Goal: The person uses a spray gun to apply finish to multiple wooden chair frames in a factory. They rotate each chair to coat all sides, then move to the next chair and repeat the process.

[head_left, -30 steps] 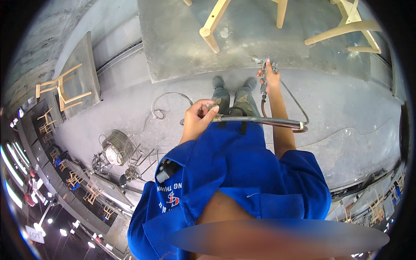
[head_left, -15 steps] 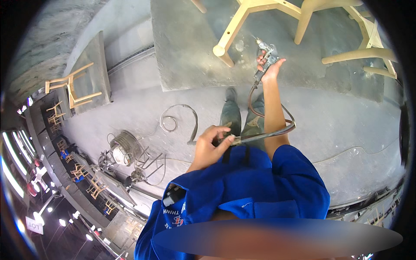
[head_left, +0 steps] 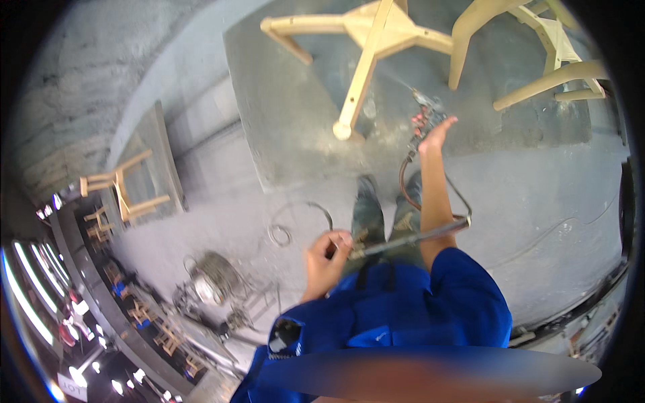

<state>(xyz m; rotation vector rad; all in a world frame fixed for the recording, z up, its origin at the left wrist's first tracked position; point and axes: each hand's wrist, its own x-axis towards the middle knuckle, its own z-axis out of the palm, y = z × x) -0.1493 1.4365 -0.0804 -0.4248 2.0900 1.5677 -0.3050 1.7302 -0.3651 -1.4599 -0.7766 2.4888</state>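
My right hand [head_left: 433,134] is closed around a metal spray gun [head_left: 428,111], its nozzle pointing up and left toward a pale wooden chair frame [head_left: 379,30]. A faint pale streak shows in front of the nozzle. The frame's legs splay out, and one leg's round end points toward me, left of the gun. From the gun's handle, brown and dark hoses [head_left: 416,238] loop down past my right forearm. In front of my waist, my left hand [head_left: 326,262] is closed on the hose bundle.
Under the chair frame lies a grey board [head_left: 282,158]. More curved wooden chair parts [head_left: 537,87] stand at the right. A smaller chair frame [head_left: 121,188] rests by a panel at the left. On the floor are a coiled hose [head_left: 279,234] and round equipment [head_left: 213,279].
The view has shifted, bringing more of the wooden frame into sight. The spray gun has moved a little farther out over the board. Both hands keep their holds.
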